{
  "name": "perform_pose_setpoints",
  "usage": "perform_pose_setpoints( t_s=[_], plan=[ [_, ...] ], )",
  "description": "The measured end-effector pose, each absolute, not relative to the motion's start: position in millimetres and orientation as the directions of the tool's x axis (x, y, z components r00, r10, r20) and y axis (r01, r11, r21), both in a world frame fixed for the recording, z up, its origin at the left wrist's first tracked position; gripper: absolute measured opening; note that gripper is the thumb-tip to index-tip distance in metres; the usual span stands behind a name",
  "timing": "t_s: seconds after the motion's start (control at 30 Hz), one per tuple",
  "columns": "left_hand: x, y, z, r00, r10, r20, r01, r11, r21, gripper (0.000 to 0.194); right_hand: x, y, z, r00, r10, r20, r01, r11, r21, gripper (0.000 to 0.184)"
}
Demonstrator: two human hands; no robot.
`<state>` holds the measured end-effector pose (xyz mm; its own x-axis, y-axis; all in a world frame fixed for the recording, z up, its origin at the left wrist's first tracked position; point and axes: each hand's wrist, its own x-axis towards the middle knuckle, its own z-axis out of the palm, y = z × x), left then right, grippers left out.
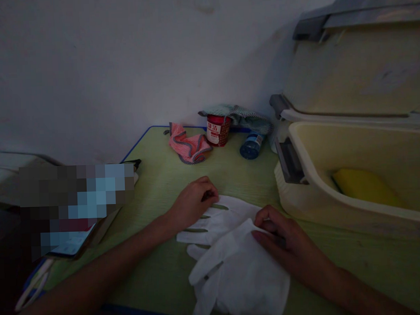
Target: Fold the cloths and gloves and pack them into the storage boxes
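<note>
One sign we can read: 洁, on the label (214, 134) of the red can (224, 130).
Character before it and small print: too blurred for us.

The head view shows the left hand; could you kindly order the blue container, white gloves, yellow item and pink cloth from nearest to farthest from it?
1. White gloves: at the left hand itself.
2. Pink cloth: just beyond the hand.
3. Blue container: right of the cloth.
4. Yellow item: far right, inside the open bin.
</note>
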<state>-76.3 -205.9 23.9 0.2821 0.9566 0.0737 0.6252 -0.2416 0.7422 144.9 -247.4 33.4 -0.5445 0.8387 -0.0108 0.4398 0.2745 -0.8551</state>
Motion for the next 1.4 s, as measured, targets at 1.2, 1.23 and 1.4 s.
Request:
perform_pose_setpoints(
  t_s=[1.2,1.23,1.4],
  plan=[
    [-84,-221,47,0.687,0.635,-0.353,0.088,0.41,0.908,0.061,162,-248,52,-0.419,0.88,0.224,0.422,0.407,-0.81,0.029],
    [-84,-221,46,0.662,0.637,-0.395,0.083,0.462,0.883,0.062,160,-245,50,-0.391,0.893,0.223,0.468,0.402,-0.787,0.029],
    [-91,-213,46,0.473,0.75,-0.463,0.087,0.483,0.871,0.048,156,-238,39,-0.438,0.869,0.229,0.617,0.476,-0.627,0.036]
  ],
)
